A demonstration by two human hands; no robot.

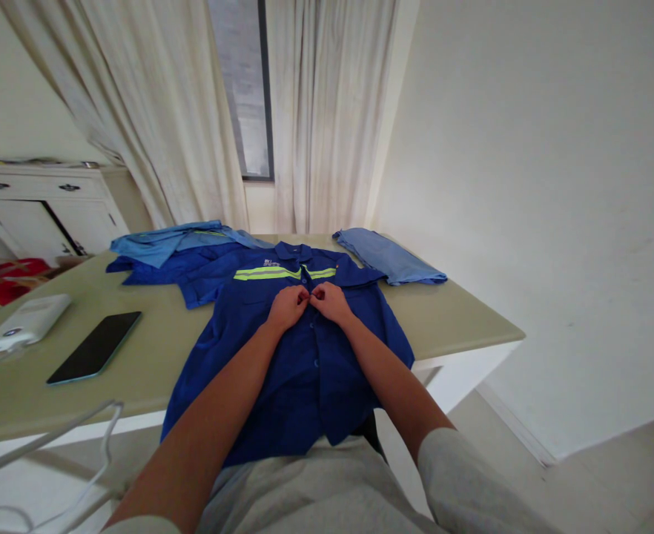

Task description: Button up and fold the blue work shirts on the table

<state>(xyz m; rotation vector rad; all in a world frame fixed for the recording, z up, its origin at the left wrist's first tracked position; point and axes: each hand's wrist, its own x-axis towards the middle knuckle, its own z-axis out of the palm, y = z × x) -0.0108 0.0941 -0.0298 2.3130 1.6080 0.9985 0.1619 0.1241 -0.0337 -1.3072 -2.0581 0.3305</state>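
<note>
A dark blue work shirt (260,363) with a yellow-green and grey stripe lies face up, collar away from me, its lower part hanging over the table's near edge. My left hand (290,306) and my right hand (330,302) meet at its front opening, just below the stripe. Both have their fingers closed in a pinch on the shirt's button placket. Whether a button sits between the fingertips is hidden. More buttons show down the front below my hands.
On the table (154,393), a folded light blue garment (388,256) lies at the back right and more blue clothes (171,248) at the back left. A phone (96,347) and a white power bank (25,322) with a cable lie left. A wall (555,208) stands right.
</note>
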